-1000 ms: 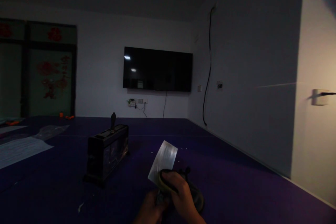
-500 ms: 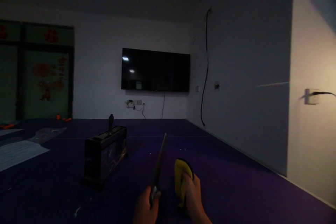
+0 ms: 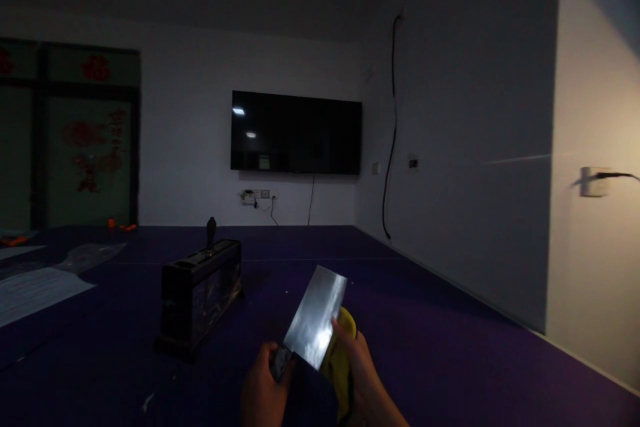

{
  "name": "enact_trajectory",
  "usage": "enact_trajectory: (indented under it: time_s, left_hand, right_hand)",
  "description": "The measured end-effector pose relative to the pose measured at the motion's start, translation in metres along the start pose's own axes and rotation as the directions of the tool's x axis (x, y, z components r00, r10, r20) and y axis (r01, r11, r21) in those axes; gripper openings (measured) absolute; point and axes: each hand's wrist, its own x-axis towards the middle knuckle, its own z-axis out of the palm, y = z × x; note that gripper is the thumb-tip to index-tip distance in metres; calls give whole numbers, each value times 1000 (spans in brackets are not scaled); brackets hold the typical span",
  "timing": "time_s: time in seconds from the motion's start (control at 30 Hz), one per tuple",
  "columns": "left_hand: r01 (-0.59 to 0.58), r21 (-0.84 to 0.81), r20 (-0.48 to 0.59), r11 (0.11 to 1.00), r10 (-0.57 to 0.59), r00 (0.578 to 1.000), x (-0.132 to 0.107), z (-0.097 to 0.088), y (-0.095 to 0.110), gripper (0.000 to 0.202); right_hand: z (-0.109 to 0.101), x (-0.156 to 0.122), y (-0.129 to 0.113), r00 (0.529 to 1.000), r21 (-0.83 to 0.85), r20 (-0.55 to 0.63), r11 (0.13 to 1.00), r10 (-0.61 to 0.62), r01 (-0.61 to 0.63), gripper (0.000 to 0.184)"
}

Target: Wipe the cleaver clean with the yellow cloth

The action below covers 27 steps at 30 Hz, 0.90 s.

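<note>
My left hand [image 3: 267, 380] is closed round the dark handle of a cleaver [image 3: 316, 320]. Its broad, shiny blade points up and away from me, with the flat side turned into view. In my right hand [image 3: 359, 363] is a yellow cloth [image 3: 339, 373] with a dark edge, bunched against the blade's right side. The thumb of that hand lies at the blade's edge. Part of the cloth hangs below the blade, and the fingers behind it are hidden. To the left stands a black knife block [image 3: 200, 297] with one dark handle sticking up from its top.
Paper sheets [image 3: 40, 293] and a clear plastic bag [image 3: 93, 255] lie on the dark purple surface [image 3: 440, 347] at left. Small orange items [image 3: 120, 225] sit near the far edge. A television [image 3: 295, 133] hangs on the back wall, and a cable [image 3: 394, 127] runs down the right wall.
The cleaver has turned from edge-on to showing its broad flat side. My right hand has brought the yellow cloth in against the blade; before, cloth and blade were apart.
</note>
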Motion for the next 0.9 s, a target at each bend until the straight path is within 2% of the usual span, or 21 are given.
enact_trajectory:
  time_s: [0.1, 0.17, 0.23, 0.27, 0.3, 0.37, 0.47, 0.53, 0.6, 0.7, 0.77, 0.9]
  left_hand:
    - [-10, -32, 67, 999, 12, 998, 3, 1, 1, 23]
    - [-17, -71, 104, 997, 25, 994, 5, 4, 0, 27]
    - [43, -140, 156, 989, -21, 988, 9, 9, -4, 35]
    - [114, -187, 202, 976, -76, 976, 10, 13, -7, 39]
    - [204, -236, 273, 950, -137, 952, 12, 16, -10, 43]
    - [390, -312, 461, 866, -221, 859, 15, 22, -17, 48]
    - [540, -371, 679, 755, -176, 713, 16, 27, -23, 55]
    - [589, -412, 710, 695, -160, 685, 13, 28, -22, 55]
    - [620, -421, 679, 662, -223, 700, 8, 29, -19, 55]
    - [585, -449, 570, 675, -287, 769, 1, 32, -16, 55]
    - [523, -479, 523, 705, -250, 815, -2, 34, -16, 55]
    - [433, -494, 481, 754, -178, 858, -1, 33, -15, 57]
  right_hand:
    - [-3, 4, 1, 998, -42, -48, 998, -41, 39, 43]
    - [-6, 6, 0, 994, -48, -77, 996, -76, 73, 42]
    - [-8, 8, -4, 993, -37, -88, 997, -77, 74, 42]
    - [-8, 8, -5, 994, -32, -82, 997, -68, 65, 43]
    - [-9, 7, -7, 996, -29, -74, 998, -58, 56, 44]
    - [-8, 6, -9, 997, -33, -62, 999, -40, 38, 45]
    - [-7, 6, -8, 997, -49, -73, 999, -24, 21, 44]
    - [-7, 7, -6, 996, -61, -88, 998, -22, 16, 43]
    - [-8, 8, -4, 996, -67, -84, 998, -26, 20, 45]
    - [-9, 9, -3, 998, -57, -63, 998, -14, 11, 46]
    - [-8, 8, -4, 999, -47, -46, 999, -7, 4, 46]
    - [-7, 7, -6, 999, -28, -42, 1000, -13, 12, 44]
